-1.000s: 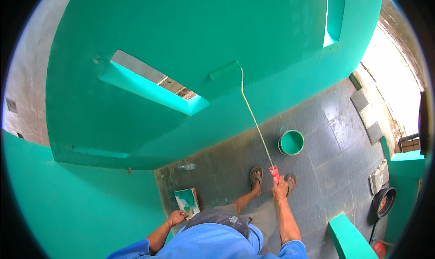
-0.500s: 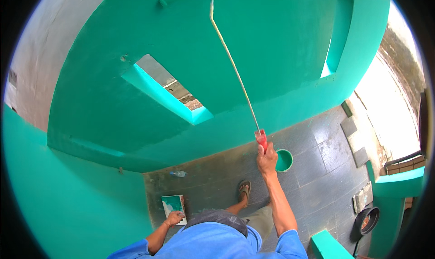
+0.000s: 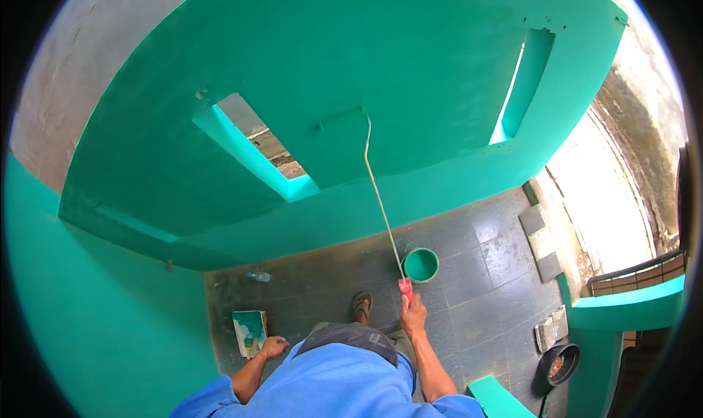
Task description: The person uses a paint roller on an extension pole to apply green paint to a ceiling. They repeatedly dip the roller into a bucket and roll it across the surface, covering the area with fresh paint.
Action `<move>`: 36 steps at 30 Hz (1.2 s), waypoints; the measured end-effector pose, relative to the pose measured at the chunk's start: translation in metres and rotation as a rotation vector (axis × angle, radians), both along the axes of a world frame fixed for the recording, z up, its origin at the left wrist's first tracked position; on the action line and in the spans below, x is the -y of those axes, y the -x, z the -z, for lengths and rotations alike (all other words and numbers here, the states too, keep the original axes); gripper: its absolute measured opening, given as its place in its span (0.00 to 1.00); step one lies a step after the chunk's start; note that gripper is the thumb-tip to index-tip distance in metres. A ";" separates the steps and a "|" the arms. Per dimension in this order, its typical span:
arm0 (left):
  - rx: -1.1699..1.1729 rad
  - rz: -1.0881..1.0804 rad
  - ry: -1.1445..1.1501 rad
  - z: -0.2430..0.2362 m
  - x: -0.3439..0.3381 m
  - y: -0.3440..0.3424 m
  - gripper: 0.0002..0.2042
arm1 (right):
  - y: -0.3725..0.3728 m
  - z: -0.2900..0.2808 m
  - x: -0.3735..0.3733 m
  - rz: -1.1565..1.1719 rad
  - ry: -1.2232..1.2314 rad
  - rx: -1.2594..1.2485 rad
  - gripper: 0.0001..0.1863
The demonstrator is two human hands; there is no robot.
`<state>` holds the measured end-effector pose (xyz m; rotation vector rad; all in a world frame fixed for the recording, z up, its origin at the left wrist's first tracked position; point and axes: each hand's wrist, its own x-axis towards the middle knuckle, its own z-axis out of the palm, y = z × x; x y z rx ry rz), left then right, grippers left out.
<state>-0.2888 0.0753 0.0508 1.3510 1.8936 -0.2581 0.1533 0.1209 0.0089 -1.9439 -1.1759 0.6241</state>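
Note:
My right hand [image 3: 413, 314] grips the red handle [image 3: 406, 288] of a long pale-rodded paint roller. The green roller head [image 3: 338, 120] rests against the green wall [image 3: 417, 66], between two slot openings [image 3: 253, 136]. Below the rod, a round bucket of green paint [image 3: 420, 265] stands on dark floor tiles, near my sandalled foot [image 3: 362, 304]. My left hand [image 3: 272, 347] is low at my left with curled fingers; what is in them, if anything, I cannot make out. A flat green-and-white smeared board or box [image 3: 249, 326] lies just beyond it.
A plastic bottle [image 3: 258, 277] lies near the wall's foot. At right are loose pale blocks [image 3: 549, 330], a black tub [image 3: 559, 363], a low green ledge [image 3: 492, 396] and a bright outdoor strip [image 3: 600, 198]. A green side wall [image 3: 110, 315] borders the left.
The roller head rose high on the wall half a second ago and is now lower again, near the middle. My view has shifted; my right hand has come back down toward my body.

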 end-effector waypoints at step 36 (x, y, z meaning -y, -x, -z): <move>0.238 -0.032 -0.165 0.037 -0.051 -0.346 0.16 | -0.316 -0.144 -0.108 0.104 -0.259 0.090 0.18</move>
